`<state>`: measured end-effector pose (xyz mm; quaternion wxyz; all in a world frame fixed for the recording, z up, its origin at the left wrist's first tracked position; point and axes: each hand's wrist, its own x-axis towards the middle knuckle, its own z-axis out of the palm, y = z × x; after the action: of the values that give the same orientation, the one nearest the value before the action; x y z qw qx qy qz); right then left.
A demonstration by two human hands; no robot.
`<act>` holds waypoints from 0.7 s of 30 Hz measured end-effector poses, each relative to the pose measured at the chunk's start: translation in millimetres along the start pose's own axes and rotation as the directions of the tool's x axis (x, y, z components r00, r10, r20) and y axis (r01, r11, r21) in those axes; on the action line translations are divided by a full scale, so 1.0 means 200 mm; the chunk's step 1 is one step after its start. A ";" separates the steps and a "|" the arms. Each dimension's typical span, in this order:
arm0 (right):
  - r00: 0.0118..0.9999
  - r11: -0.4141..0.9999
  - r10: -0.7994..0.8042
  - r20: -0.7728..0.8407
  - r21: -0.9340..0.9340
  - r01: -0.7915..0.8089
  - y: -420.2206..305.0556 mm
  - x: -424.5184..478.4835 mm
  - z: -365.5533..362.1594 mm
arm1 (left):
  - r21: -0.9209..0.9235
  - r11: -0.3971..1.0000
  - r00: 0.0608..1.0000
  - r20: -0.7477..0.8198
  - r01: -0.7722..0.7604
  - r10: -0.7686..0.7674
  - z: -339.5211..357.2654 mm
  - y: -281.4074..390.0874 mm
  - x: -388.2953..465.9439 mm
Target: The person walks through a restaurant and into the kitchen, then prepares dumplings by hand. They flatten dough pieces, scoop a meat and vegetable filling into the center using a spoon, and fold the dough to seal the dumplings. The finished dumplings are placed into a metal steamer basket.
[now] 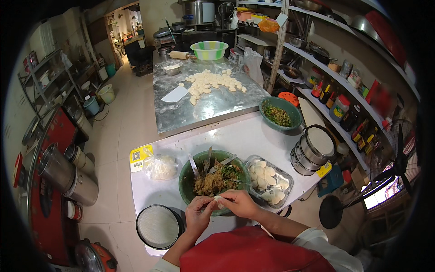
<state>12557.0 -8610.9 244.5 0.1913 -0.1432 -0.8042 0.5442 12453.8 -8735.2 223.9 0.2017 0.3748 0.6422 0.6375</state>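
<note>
Above the near rim of a green bowl (185,190), my left hand (198,210) and my right hand (239,203) meet, their fingers pinching a small piece of pale dough (219,201) between them. Brown minced filling (209,183) and chopped greens (233,171) lie in the bowl, with several flat utensils standing in it. To the right of the bowl, a tray (289,180) holds flat, floured dough wrappers (261,175). A round steamer with a mesh base (158,227) sits at the lower left. Any filling inside the held dough is hidden by my fingers.
A plastic bag of dough (161,168) is at the left. Stacked steamers (311,149) and a bowl of chopped vegetables (280,114) stand right. Beyond, a metal table (170,115) bears many dough pieces (210,81), a white scraper (175,94) and a rolling pin (179,55).
</note>
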 end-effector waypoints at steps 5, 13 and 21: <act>0.982 0.989 0.095 0.163 0.101 -0.112 0.02 0.00 -0.02 | 0.032 0.999 1.000 0.017 -0.016 0.015 -0.01 0.01 0.02; 0.980 0.966 0.159 0.122 0.183 -0.180 0.04 -0.02 0.01 | 0.068 0.976 0.962 0.165 0.209 -0.218 0.00 0.03 -0.02; 0.976 0.921 0.157 0.152 0.334 -0.200 0.06 -0.01 0.03 | 0.010 0.976 0.946 0.246 0.216 -0.212 0.01 0.00 -0.01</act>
<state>12557.4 -8612.3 232.1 0.1134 -0.1463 -0.6891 0.7006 12456.2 -8736.3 222.5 0.3508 0.3774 0.6436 0.5659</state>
